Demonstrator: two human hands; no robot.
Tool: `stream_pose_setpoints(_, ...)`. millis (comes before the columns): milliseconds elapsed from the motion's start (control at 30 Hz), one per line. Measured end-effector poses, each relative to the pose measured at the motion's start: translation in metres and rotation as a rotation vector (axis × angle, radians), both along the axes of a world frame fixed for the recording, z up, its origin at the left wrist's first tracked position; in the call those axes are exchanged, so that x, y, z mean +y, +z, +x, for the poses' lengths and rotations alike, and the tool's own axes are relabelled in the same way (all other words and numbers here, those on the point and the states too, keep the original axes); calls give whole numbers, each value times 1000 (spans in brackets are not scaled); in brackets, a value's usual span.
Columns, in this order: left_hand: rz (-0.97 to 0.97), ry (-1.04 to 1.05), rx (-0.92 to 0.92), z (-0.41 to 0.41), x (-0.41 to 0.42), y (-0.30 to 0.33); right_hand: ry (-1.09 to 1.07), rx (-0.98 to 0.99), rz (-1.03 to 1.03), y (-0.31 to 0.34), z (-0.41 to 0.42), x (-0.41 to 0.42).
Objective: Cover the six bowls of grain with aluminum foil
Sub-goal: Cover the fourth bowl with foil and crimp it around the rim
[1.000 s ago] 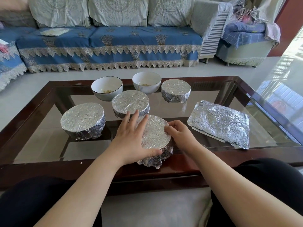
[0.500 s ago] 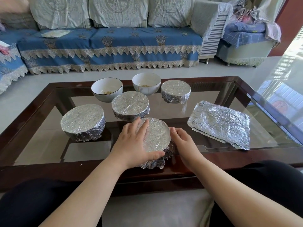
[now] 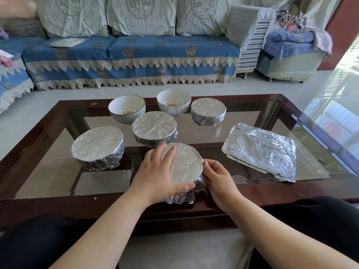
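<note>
Closest to the person sat the bowl being worked on (image 3: pixel 186 164), right at the near edge of the glass coffee table (image 3: pixel 58 171), its top already smooth with foil and the crinkled skirt hanging down the front. The left hand (image 3: pixel 157 175) lay flat across the foil top, fingers straight and spread, thumb pressing along the near rim, so not grasping, just holding it down. The right hand (image 3: pixel 217 175) was tucked against the bowl's right side with fingers curled, pinching the foil in against the wall.

Off to the right, apart from the bowl, a stack of loose foil sheets (image 3: pixel 260 150) lay flat on the glass. To the left sat another wrapped bowl (image 3: pixel 98 147), fully covered. Just behind the one in hand was a third wrapped bowl (image 3: pixel 154 128), nearly touching it from this angle. Farther back on the right was a fourth covered bowl (image 3: pixel 208 111), foil a bit ragged at the bottom.

At the far edge two white bowls were still open: the left one (image 3: pixel 127 108) and the right one (image 3: pixel 173 103), each with a little grain showing at the bottom.

Past the table was a sofa with a blue fringed cover (image 3: pixel 132 55).
</note>
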State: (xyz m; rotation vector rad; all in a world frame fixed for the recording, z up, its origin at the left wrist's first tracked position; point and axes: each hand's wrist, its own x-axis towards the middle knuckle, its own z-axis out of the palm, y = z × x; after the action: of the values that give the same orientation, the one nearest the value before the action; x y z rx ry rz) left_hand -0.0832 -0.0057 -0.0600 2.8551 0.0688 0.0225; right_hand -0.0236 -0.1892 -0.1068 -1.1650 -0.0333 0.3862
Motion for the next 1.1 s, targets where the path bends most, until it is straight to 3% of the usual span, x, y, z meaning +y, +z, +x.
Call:
stream_pose_setpoints(433, -4, 10, -8, 3, -1, -4, -162, 36, -172, 0, 4, 11)
stream_pose_setpoints(833, -21, 21, -37, 3, -2, -5, -48, 227, -28, 14, 12, 8)
stream_pose_setpoints(1100, -24, 33, -31, 2, -5, -3, -76, 218, -20, 19, 11, 13)
